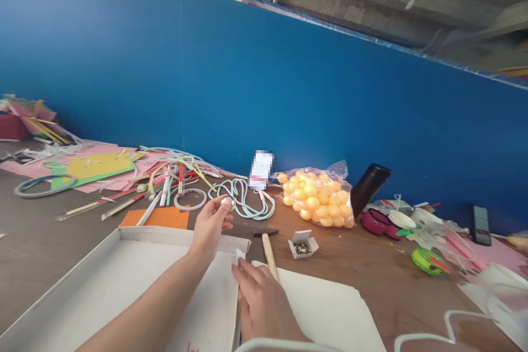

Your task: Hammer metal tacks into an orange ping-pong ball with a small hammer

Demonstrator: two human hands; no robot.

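Observation:
My left hand (pixel 209 226) is raised above the far edge of a shallow white cardboard tray (pixel 165 264). Its thumb and fingers pinch a small shiny silvery thing (pixel 226 201), too small to name. At the tray's right wall, my right hand (pixel 264 300) grips the wall near the far right corner, next to a small white flap (pixel 240 254). Part of its fingers is hidden. Just beyond this hand lies a hammer (pixel 270 256) with a wooden handle and a dark head. A small open box of metal tacks (pixel 302 247) stands to its right.
White board (pixel 325 308) lies right of the tray. Farther back are a bag of orange balls (pixel 317 198), a black bottle (pixel 371 187), a coiled pale cord (pixel 243 198) and a phone (pixel 260 170). Coloured paper (pixel 99 168) and sticks clutter the left, before a blue partition (pixel 264 77).

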